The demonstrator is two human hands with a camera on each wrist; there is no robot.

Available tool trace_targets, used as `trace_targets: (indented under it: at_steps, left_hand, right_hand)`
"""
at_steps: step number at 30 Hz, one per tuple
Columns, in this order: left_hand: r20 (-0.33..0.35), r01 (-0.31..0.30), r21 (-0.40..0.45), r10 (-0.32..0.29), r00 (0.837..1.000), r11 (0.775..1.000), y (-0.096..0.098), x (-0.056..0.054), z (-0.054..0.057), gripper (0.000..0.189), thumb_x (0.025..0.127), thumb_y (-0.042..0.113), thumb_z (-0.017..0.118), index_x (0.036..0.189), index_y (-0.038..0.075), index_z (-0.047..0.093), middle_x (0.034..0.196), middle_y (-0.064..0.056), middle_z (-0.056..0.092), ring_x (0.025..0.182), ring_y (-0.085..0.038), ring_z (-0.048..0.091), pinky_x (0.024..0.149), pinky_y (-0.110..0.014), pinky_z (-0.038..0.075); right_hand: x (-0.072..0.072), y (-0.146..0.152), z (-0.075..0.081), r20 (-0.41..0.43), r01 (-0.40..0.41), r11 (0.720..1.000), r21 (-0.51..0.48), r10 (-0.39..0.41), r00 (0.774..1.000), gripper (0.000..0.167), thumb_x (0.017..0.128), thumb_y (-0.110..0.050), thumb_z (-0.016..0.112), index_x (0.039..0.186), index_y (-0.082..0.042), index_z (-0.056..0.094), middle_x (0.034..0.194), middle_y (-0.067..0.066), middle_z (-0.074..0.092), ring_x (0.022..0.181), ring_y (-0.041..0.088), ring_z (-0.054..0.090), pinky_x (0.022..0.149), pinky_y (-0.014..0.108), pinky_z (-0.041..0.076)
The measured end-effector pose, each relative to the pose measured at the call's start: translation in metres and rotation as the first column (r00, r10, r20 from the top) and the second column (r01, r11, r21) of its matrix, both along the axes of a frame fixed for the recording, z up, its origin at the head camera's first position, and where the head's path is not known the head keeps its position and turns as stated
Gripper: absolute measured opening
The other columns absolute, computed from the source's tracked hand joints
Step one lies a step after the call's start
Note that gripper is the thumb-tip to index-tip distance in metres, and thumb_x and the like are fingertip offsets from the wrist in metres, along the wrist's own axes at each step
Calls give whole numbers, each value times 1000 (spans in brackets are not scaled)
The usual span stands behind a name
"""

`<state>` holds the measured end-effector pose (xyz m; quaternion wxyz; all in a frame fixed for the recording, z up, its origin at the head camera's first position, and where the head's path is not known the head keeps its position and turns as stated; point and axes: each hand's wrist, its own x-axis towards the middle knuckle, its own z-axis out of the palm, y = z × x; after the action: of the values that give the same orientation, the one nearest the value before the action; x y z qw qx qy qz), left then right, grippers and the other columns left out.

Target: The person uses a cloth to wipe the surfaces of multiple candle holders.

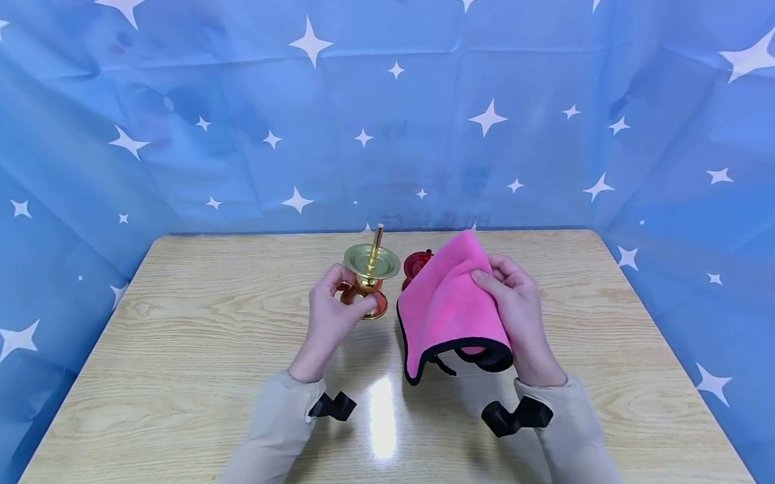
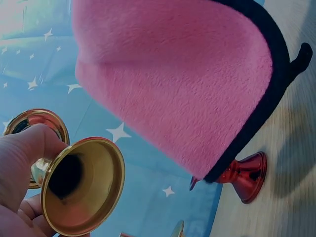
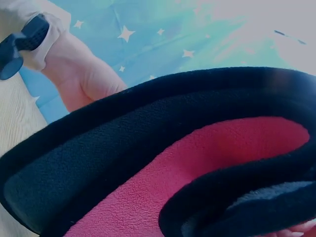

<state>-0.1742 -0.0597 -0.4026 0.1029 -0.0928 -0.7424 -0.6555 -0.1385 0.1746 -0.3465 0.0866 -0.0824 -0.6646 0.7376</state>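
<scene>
My left hand (image 1: 335, 309) grips a gold candlestick (image 1: 367, 273) around its stem, raised off the table and slightly tilted. Its wide dish and central spike point up, while in the left wrist view the hollow underside of its flared base (image 2: 96, 185) faces the camera. In my right hand (image 1: 520, 315) is a pink cloth (image 1: 451, 297) with black edging, pinched between thumb and fingers and hanging in folds. The cloth (image 3: 133, 207) fills much of the right wrist view, hiding most of that hand. Cloth and candlestick are apart.
Behind the cloth a red candlestick (image 1: 417, 264) stands on the wooden table (image 1: 236, 335), partly covered from view; its flared base (image 2: 251, 178) shows in the left wrist view. A blue star-patterned curtain (image 1: 384, 163) borders the table's back and sides.
</scene>
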Motion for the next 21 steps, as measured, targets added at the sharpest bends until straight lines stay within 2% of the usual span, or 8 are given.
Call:
trace_targets:
  at_steps: [4,7,10,13,17,21]
  left_hand:
    - [-5,27,0,-27,1000,1000,6,1,2,25,66,-9,72,78,-1,51,83,-12,61,77,-15,53,64,-24,47]
    - [-25,56,2,-56,998,998,10,4,3,26,64,-14,69,79,-5,50,88,-16,59,80,-17,55,69,-34,53]
    - [-64,79,-19,-80,995,997,14,7,2,27,62,-16,69,79,-6,49,90,-18,56,82,-19,56,70,-41,54]
    - [-111,83,-73,-90,990,994,18,8,-1,29,62,-14,71,79,-3,50,90,-16,54,82,-19,54,66,-36,54]
    - [-197,52,-158,-83,977,986,23,9,-4,30,60,-7,74,76,3,52,85,-10,54,81,-19,48,64,-27,48]
    - [-292,7,-220,-72,954,976,28,9,-3,29,58,1,76,74,6,53,79,-6,58,79,-21,45,71,-32,39]
  right_hand:
    - [-4,0,3,29,-69,997,-46,70,997,11,91,-11,59,93,-20,66,82,-8,67,74,6,60,69,20,47]
    - [-7,-1,6,45,-117,990,-83,121,992,12,92,-13,58,93,-21,66,86,-9,67,79,7,59,72,20,47]
    - [-11,-2,8,67,-154,983,-99,161,985,11,92,-14,58,95,-21,66,88,-8,66,80,7,58,74,20,47]
    - [-15,-4,10,86,-185,978,-101,193,977,12,93,-14,57,99,-21,64,91,-8,66,83,7,58,76,21,47]
    - [-21,-6,12,93,-219,972,-84,226,970,12,93,-14,57,100,-22,64,92,-9,65,81,6,59,74,20,47]
    - [-23,-5,13,117,-257,966,-28,259,959,13,94,-18,55,105,-20,62,89,-9,64,72,5,59,68,19,48]
